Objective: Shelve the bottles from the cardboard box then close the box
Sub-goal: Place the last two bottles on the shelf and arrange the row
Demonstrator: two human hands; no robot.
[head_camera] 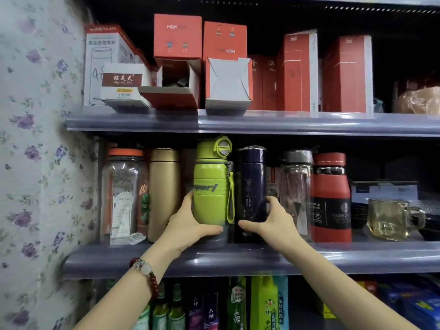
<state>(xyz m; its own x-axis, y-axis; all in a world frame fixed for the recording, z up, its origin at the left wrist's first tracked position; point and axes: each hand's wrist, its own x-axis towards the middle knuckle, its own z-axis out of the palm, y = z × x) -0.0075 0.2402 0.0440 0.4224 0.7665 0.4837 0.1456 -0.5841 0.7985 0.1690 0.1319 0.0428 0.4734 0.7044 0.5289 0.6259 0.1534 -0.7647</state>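
Observation:
A lime-green sport bottle (209, 186) with a flip lid and wrist strap stands upright on the middle shelf (357, 256). My left hand (188, 225) grips its lower part, thumb across the front near the base. Right beside it stands a dark navy flask (251, 186); my right hand (273, 222) holds its lower part, fingers curled round the right side and thumb at the front. The cardboard box is out of view.
On the same shelf stand a clear orange-lidded jar (121, 194), a gold flask (164, 191), a clear bottle (295, 191), a red bottle (331, 198) and a glass mug (390, 217). Red and white cartons (226, 67) fill the shelf above. Floral wall (35, 163) on the left.

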